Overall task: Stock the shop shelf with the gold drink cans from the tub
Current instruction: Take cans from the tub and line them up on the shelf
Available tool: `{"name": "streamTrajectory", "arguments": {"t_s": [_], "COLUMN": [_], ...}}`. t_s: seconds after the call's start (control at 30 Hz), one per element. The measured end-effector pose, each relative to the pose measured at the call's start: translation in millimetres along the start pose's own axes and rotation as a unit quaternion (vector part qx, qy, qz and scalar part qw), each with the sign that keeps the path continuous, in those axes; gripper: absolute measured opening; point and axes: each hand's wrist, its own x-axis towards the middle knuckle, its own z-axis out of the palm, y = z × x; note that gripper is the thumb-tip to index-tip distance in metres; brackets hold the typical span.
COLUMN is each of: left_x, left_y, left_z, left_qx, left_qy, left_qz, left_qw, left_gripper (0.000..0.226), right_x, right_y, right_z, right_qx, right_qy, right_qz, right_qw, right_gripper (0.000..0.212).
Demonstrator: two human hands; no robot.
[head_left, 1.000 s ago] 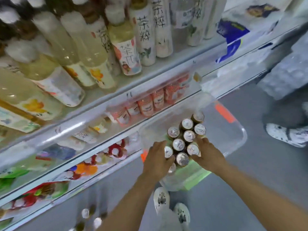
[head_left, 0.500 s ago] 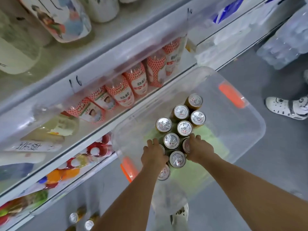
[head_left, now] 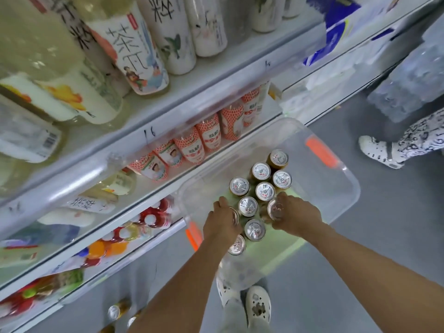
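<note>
both hands (head_left: 222,223) (head_left: 296,216) curled around gold cans (head_left: 276,209) in tub (head_left: 346,186)

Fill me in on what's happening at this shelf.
A person is restocking drinks. Both hands are down in the clear tub on the floor beside the shelf. The left hand and the right hand each grip a gold can from the cluster of gold cans. Neither can has left the tub yet.
</note>
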Motion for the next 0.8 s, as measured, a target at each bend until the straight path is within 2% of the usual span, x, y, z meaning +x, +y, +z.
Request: {"name": "streamTrajectory", "arguments": {"t_s": [0.2, 0.3, 0.4, 0.6, 0.8], "left_x": [-93.6, -144.0, -191.2, -273.7, -346.5], "left_y": [0.4, -4.1, -11.2, -36.8, -74.7], "left_z": [-63.2, -95.4, -126.2, -182.8, -226.6], "left_qx": [-0.088, -0.15, -0.191, -0.194, -0.213], "left_qy": [0.06, 0.103, 0.151, 0.275, 0.364], "left_qz": [0.059, 0.072, 0.087, 0.092, 0.071], "left_qw": [0.993, 0.981, 0.966, 0.937, 0.904], "left_gripper": [0.06, 0.063, 0.057, 0.04, 0.038], "right_x": [-70.7, -111.9, -150.5, -204.1, -261.9], "right_y": [-13.7, -29.0, -51.0, -115.2, -188.2], "right_z": [-65.7, -97.6, -125.5, -164.4, -191.8], "right_qx": [0.128, 0.237, 0.3, 0.297, 0.279], "right_qy": [0.015, 0.015, 0.007, 0.031, 0.027], "right_qz": [-0.078, -0.144, -0.197, -0.321, -0.391], "right_qw": [0.989, 0.961, 0.933, 0.899, 0.877], "right_gripper": [0.063, 0.065, 0.053, 0.033, 0.031]}}
